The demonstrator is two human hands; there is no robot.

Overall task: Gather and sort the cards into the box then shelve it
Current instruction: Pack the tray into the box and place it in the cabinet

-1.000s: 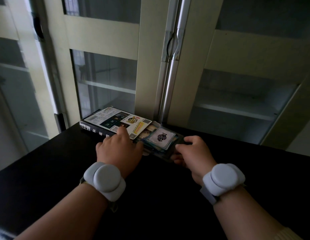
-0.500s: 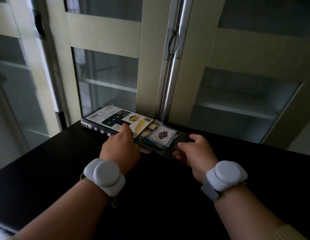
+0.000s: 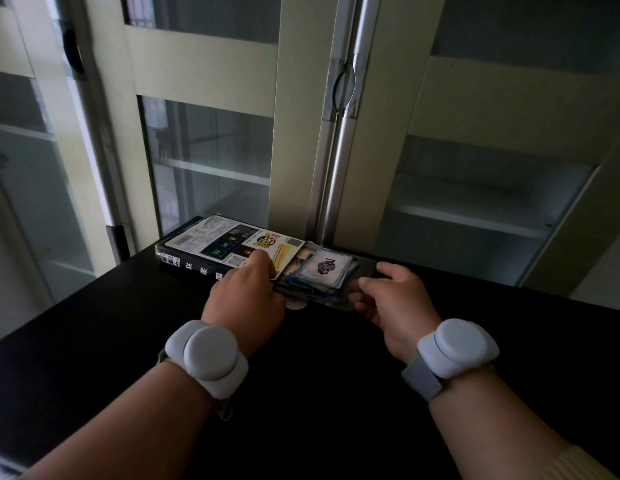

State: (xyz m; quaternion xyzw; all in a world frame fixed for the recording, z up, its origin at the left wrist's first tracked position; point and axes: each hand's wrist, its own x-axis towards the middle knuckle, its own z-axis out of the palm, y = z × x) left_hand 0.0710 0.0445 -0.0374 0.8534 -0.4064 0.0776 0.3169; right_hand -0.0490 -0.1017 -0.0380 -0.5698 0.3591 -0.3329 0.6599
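Note:
A flat card box (image 3: 215, 242) with a printed white label lies at the far edge of the black table (image 3: 319, 375). A clear inner tray (image 3: 365, 268) sticks out of its right end, and a stack of cards (image 3: 327, 268) with blue-bordered backs lies in the tray. My left hand (image 3: 248, 292) grips the box's near right corner, fingers curled over the label. My right hand (image 3: 391, 299) holds the tray's right end, thumb on top and fingers underneath.
Behind the table stands a cream cabinet with glass doors; a metal handle (image 3: 345, 88) runs down the middle. The right side is open and shows a white shelf (image 3: 475, 220). Both my wrists wear grey round bands.
The tray with the cards has slid a little to the left, further into the box, with my right hand following it. My left hand has stayed on the box.

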